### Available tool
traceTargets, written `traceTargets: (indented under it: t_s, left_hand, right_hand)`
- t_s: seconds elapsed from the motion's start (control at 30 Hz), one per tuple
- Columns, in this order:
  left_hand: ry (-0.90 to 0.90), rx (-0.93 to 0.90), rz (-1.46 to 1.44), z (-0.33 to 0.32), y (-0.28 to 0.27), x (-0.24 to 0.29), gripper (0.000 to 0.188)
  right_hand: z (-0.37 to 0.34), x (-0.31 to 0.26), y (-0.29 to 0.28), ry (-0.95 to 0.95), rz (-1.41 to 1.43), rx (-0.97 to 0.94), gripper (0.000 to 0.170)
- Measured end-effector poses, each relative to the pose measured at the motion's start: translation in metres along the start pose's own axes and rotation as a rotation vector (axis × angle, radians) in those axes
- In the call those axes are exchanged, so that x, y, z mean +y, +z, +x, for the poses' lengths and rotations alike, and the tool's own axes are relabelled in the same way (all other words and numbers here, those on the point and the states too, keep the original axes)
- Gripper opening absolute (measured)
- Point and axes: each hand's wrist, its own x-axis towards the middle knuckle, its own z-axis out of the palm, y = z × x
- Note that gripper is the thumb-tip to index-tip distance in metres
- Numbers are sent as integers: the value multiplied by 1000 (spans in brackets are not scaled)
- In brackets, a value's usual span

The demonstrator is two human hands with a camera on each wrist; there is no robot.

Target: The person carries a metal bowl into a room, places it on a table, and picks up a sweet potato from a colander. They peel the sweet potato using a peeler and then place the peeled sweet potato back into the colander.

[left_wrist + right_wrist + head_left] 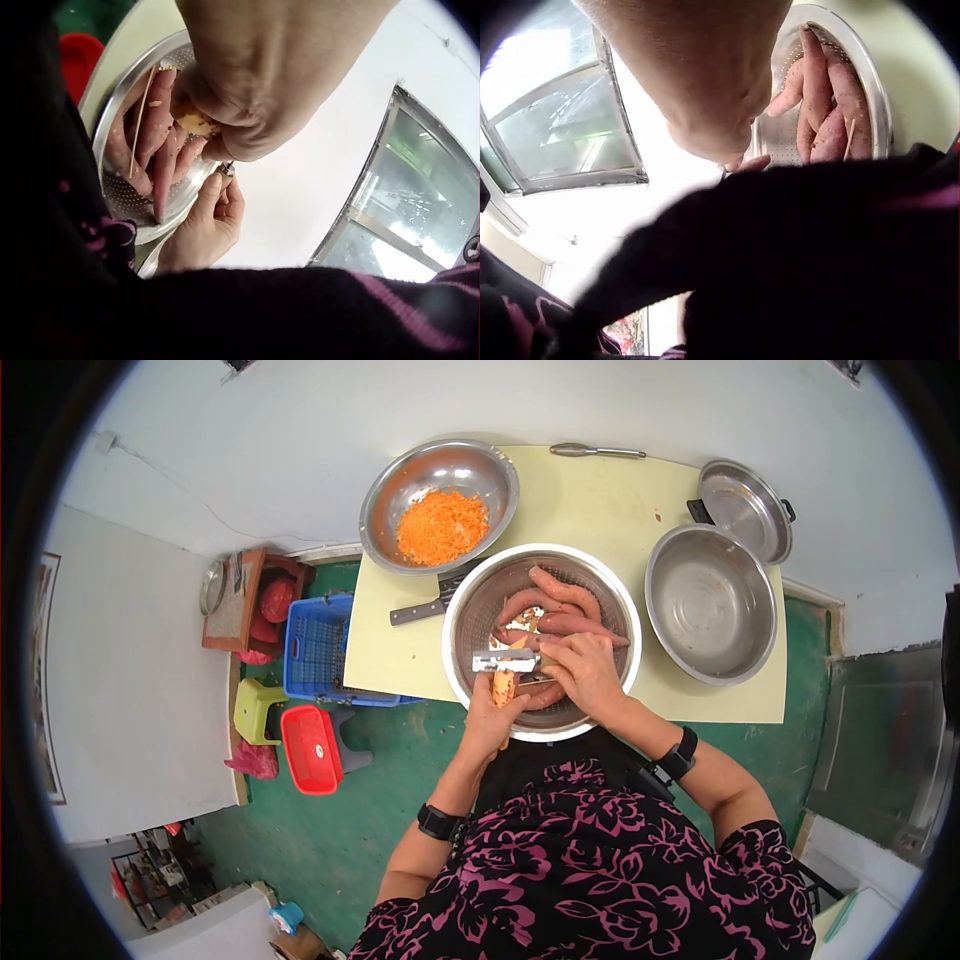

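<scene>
In the head view my left hand [488,720] grips a partly peeled sweet potato [504,690], its orange flesh showing with some brown skin left. My right hand [588,674] holds a peeler [505,660] by its handle, the wide metal head lying across the sweet potato's upper end. Both hands are over the near part of a perforated steel colander [455,680]. Several unpeeled reddish sweet potatoes [567,592] lie inside with scraps of peel. The left wrist view shows the right hand [201,232] pinching the peeler's handle end. A thin stick [141,120] rests among the sweet potatoes.
Back left on the table [400,660] stands a steel bowl [375,525] of orange shreds. A knife [418,612] lies beside the colander. To the right are a deep steel basin [710,605] and a lidded-pot-like pan [745,510]; tongs [597,451] lie at the back.
</scene>
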Motion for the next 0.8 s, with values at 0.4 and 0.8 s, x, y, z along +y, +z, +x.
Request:
traceTargets:
  t_s: [0.4, 0.8]
  left_hand:
    - [18, -15, -66, 0, 4, 7, 56]
    - [64, -6, 64, -5, 0, 5, 50]
  right_hand:
    - [1, -6, -7, -8, -14, 16, 29]
    - [1, 3, -9, 61, 2, 88, 31]
